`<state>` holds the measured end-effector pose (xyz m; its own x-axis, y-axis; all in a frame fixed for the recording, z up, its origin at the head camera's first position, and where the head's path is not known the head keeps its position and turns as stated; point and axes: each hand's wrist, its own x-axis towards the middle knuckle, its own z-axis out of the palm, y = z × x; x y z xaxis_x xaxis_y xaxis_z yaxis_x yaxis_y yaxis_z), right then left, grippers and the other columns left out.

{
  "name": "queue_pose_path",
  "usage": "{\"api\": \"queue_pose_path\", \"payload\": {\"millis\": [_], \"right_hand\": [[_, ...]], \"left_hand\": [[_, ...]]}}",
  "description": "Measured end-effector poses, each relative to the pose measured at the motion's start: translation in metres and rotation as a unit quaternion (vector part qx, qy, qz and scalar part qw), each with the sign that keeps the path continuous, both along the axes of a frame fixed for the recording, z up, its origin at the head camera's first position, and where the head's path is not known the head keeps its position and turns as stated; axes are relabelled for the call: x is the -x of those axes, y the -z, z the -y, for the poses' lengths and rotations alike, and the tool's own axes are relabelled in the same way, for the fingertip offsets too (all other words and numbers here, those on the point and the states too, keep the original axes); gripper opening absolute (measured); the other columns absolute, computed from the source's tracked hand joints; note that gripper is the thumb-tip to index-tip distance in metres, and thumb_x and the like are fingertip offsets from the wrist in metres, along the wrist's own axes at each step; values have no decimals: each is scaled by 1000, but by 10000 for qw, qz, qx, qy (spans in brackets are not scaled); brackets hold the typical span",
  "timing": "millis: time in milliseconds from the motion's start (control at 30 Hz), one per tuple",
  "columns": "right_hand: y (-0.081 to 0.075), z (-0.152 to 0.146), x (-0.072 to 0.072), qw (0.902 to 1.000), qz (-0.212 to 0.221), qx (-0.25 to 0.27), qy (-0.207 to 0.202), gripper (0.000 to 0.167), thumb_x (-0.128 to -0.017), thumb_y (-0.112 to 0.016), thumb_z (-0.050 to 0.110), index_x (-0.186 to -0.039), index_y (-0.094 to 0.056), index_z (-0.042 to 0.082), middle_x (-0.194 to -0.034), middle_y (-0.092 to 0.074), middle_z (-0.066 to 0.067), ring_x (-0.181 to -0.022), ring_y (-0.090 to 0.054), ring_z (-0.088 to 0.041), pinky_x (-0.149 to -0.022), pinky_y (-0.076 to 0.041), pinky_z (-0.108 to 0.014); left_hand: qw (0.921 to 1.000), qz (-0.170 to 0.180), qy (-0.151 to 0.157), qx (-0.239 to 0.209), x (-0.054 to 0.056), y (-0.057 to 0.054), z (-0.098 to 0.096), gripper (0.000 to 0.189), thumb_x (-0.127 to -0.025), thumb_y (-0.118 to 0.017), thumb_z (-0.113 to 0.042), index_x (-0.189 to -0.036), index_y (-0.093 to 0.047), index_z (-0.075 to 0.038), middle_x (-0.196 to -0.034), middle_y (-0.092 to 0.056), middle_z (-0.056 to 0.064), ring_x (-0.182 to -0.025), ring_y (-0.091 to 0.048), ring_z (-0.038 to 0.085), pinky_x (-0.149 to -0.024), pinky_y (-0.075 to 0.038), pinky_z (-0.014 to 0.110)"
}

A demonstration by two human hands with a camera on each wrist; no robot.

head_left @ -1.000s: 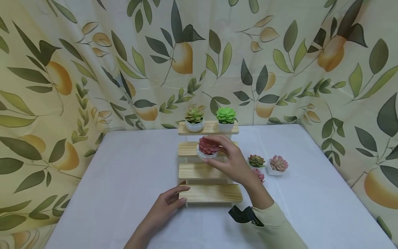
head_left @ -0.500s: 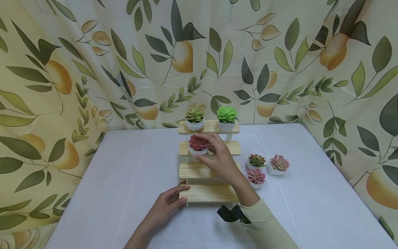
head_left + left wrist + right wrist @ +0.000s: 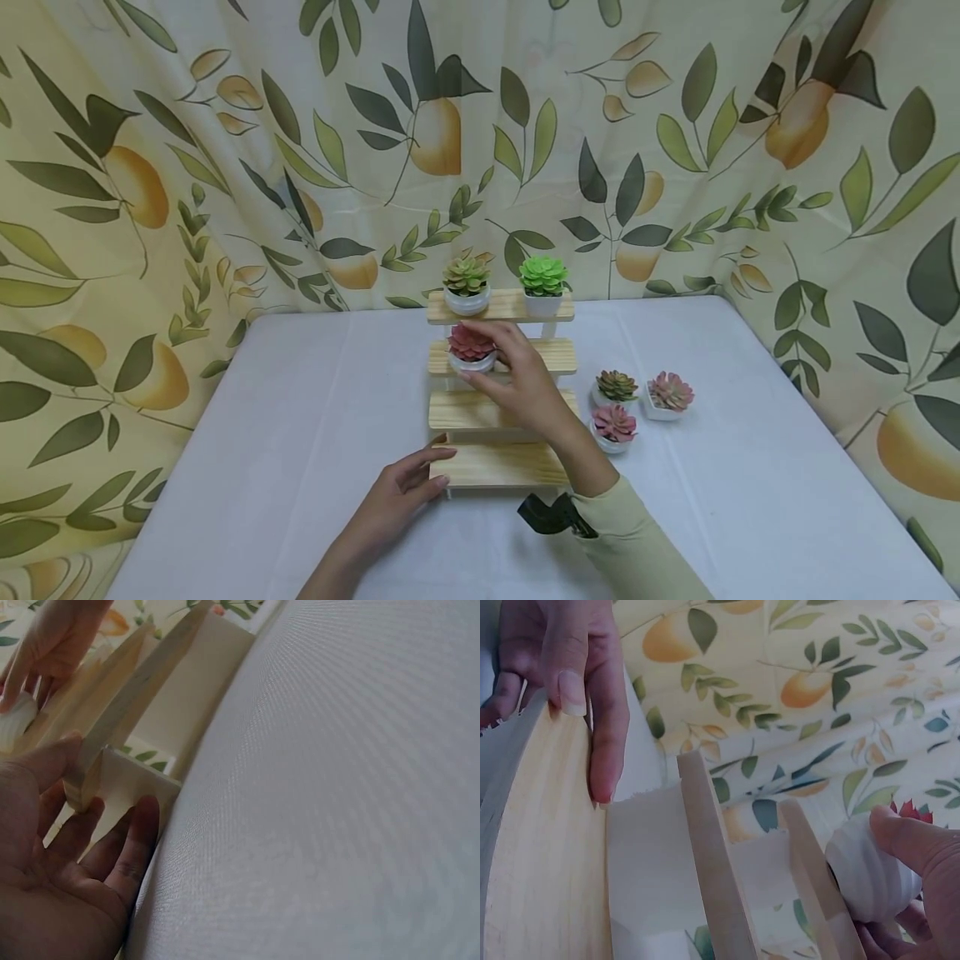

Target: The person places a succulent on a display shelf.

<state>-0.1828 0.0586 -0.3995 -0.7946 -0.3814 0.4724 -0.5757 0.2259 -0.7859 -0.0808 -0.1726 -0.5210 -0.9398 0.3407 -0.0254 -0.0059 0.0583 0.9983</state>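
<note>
A potted red succulent (image 3: pixel 470 343) is at the left end of the second shelf from the top of a stepped wooden stand (image 3: pixel 495 465). My right hand (image 3: pixel 525 385) pinches its white pot (image 3: pixel 874 870) from the right, with the thumb on the near side. In the right wrist view, the pot meets the shelf edge; whether it bears its full weight there I cannot tell. Lower down, my left hand (image 3: pixel 405 492) grips the left end of the bottom shelf. In the left wrist view, the thumb lies over that board (image 3: pixel 94 769) and the fingers reach beneath it.
On the top shelf stand an olive-green succulent (image 3: pixel 467 279) and a bright green one (image 3: pixel 543 279). Right of the stand, a brownish-green succulent (image 3: pixel 617 386), a pink one (image 3: pixel 614 425) and a pale pink one (image 3: pixel 670 393) sit on the white tablecloth (image 3: pixel 315 417). A patterned curtain hangs behind.
My right hand has carried the red succulent left and slightly back, to the left end of the second shelf. The pink succulent beside the stand has come into full view. My left hand stays put.
</note>
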Motion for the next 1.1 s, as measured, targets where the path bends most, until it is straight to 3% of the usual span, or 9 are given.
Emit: {"api": "queue_pose_path", "payload": {"millis": [267,567,700,867,1100], "right_hand": [[-1,0,-2,9992,-50,-332,222,65,-93,-81,14,-151,-52,22,-142,-49,-6,-131,-51,-20,-106,-48,-39],[-9,-14,-13,9984,-172,-340,412,65,-92,-82,13,-150,-53,20,-143,-50,-4,-130,-52,-25,-103,-51,-40],[-8,-29,-18,9979,-378,-201,485,65,-90,-83,9,-148,-55,18,-143,-51,-4,-128,-54,-31,-101,-52,-43],[-2,-57,-23,9946,-671,-166,777,61,-90,-82,5,-145,-57,13,-141,-54,-3,-125,-56,-27,-101,-52,-43],[11,-107,-28,9859,-666,-506,1449,55,-91,-80,2,-141,-59,9,-137,-57,-7,-122,-57,-26,-100,-49,-27]], "left_hand": [[10000,3,-41,62,-1,-1,-1,38,-101,-70,-22,-139,-66,-20,-161,-41,4,-146,-35,32,-117,-29,50],[10000,-1,-62,75,-1,-3,-2,38,-101,-70,-21,-139,-66,-20,-161,-40,6,-148,-33,29,-118,-28,43],[9999,5,-59,88,-1,-2,-1,38,-101,-70,-21,-139,-66,-19,-161,-41,6,-149,-32,28,-118,-27,43],[9999,43,-102,92,-1,-2,-2,39,-100,-71,-21,-139,-66,-19,-160,-43,6,-149,-31,27,-119,-25,44],[9998,95,-130,92,-1,-3,-3,39,-100,-72,-22,-138,-67,-20,-162,-39,4,-149,-32,28,-118,-27,43]]}}
